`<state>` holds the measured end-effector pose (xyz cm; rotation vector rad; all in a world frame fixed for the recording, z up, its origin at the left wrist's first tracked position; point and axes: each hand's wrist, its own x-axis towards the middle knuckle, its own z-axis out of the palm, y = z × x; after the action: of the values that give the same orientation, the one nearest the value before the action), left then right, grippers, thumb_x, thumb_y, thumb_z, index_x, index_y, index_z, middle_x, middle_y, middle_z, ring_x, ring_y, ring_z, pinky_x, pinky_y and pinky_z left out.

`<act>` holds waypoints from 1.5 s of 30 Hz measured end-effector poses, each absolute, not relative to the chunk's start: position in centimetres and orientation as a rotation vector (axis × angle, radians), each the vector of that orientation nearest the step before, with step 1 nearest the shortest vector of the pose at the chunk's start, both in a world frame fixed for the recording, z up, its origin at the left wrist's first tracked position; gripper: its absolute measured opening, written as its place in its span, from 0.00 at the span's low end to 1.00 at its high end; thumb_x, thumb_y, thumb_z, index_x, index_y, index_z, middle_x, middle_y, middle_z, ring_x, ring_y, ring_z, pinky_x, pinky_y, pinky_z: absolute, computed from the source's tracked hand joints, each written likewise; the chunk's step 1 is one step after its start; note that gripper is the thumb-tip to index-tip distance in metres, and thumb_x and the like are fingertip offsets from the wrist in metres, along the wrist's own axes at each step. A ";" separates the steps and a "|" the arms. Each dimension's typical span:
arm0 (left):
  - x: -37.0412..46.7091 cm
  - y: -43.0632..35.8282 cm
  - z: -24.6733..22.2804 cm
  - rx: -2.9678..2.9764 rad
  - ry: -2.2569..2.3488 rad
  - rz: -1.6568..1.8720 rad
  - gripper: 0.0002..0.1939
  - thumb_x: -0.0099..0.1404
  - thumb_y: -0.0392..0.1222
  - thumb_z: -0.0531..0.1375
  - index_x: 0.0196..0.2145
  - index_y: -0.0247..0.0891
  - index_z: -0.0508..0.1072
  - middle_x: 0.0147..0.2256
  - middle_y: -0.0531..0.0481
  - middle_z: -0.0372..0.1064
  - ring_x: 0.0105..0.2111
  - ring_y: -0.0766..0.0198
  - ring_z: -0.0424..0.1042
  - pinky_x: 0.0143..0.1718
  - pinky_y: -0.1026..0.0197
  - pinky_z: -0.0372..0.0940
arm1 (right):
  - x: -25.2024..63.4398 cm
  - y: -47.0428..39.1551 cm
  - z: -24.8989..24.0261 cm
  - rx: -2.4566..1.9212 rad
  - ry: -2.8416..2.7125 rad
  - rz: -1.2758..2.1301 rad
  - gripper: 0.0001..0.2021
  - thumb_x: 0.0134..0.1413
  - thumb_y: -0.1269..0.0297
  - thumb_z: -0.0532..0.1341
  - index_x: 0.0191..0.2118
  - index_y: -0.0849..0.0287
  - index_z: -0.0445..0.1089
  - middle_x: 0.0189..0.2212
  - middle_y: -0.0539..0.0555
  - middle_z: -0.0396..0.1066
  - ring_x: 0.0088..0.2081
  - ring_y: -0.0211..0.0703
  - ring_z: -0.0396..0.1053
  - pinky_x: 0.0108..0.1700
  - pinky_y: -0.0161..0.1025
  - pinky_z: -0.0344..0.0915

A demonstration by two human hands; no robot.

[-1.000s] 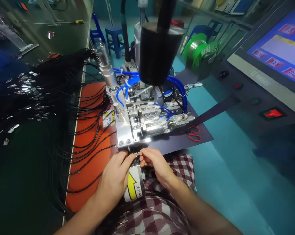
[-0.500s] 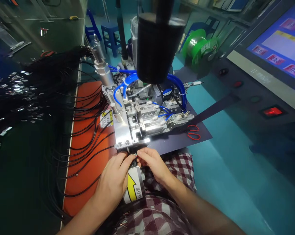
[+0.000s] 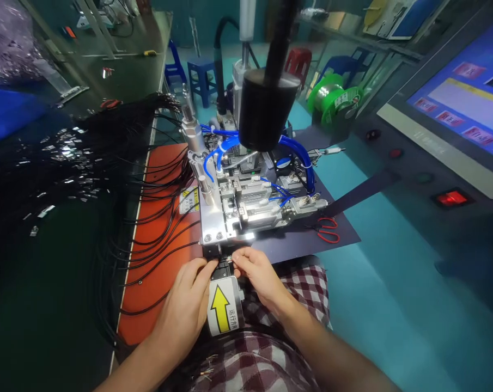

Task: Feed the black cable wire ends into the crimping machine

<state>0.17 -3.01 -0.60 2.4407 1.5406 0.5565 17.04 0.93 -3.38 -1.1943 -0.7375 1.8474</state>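
My right hand [image 3: 259, 272] is closed, thumb and forefinger pinching a small shiny metal piece [image 3: 229, 259] at the front of the machine [image 3: 256, 209]. Just left of it, my left hand [image 3: 189, 291] is closed too, its fingertips against the dark track [image 3: 220, 270]; what they hold, if anything, is hidden. A narrow gap separates the two hands' fingertips. Below the track lies a white label with a yellow arrow [image 3: 220, 307]. Black cables [image 3: 164, 253] run leftward from the machine across an orange board.
Red-handled scissors [image 3: 328, 231] lie on the grey base plate at right. A black cylinder [image 3: 268, 111] hangs over the machine. A control panel with a screen [image 3: 458, 98] stands at right, a green wire spool [image 3: 334, 98] behind. Bundled black cables [image 3: 78, 158] cover the left bench.
The view has shifted, so the machine sits slightly lower and farther right. My left fingertips have drawn back left from my right ones, uncovering the small metal piece and more of the track.
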 end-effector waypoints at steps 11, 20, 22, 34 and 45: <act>0.2 -4.3 -0.8 2.398 1.672 0.441 0.19 0.67 0.34 0.47 0.55 0.35 0.60 0.49 0.40 0.60 0.50 0.54 0.60 0.50 0.51 0.63 | 16.9 0.9 -3.7 -1.191 -0.761 1.821 0.13 0.46 0.55 0.63 0.26 0.61 0.65 0.18 0.46 0.64 0.21 0.35 0.60 0.28 0.35 0.55; -1.8 -9.5 -0.3 2.218 2.144 0.231 0.27 0.68 0.42 0.47 0.63 0.41 0.48 0.53 0.40 0.58 0.50 0.48 0.61 0.47 0.45 0.65 | 17.1 0.6 -3.9 -1.187 -0.795 1.823 0.14 0.46 0.55 0.64 0.26 0.61 0.65 0.18 0.45 0.63 0.22 0.35 0.58 0.28 0.34 0.54; -1.9 -9.7 -0.4 2.262 2.191 0.207 0.27 0.68 0.42 0.47 0.63 0.41 0.49 0.53 0.40 0.59 0.50 0.47 0.61 0.46 0.45 0.65 | 17.2 0.6 -3.9 -1.187 -0.800 1.823 0.14 0.46 0.55 0.64 0.26 0.61 0.65 0.18 0.45 0.63 0.22 0.35 0.58 0.28 0.34 0.54; -2.4 -8.2 -0.6 2.394 2.195 0.067 0.26 0.69 0.46 0.44 0.62 0.34 0.55 0.60 0.42 0.55 0.57 0.50 0.57 0.51 0.49 0.65 | 17.2 0.7 -3.7 -1.203 -0.824 1.813 0.13 0.47 0.56 0.63 0.26 0.60 0.65 0.18 0.46 0.63 0.22 0.36 0.59 0.29 0.35 0.55; -3.1 -7.9 -0.9 2.481 2.124 0.149 0.26 0.68 0.47 0.44 0.62 0.36 0.53 0.59 0.41 0.57 0.57 0.50 0.58 0.53 0.48 0.62 | 17.4 0.9 -3.4 -1.234 -0.784 1.783 0.16 0.45 0.52 0.64 0.26 0.62 0.68 0.22 0.48 0.65 0.23 0.35 0.62 0.29 0.35 0.57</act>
<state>-3.10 -7.92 -0.95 2.4808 2.1236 0.1486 17.36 0.87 -3.39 -1.2338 -0.7839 1.7825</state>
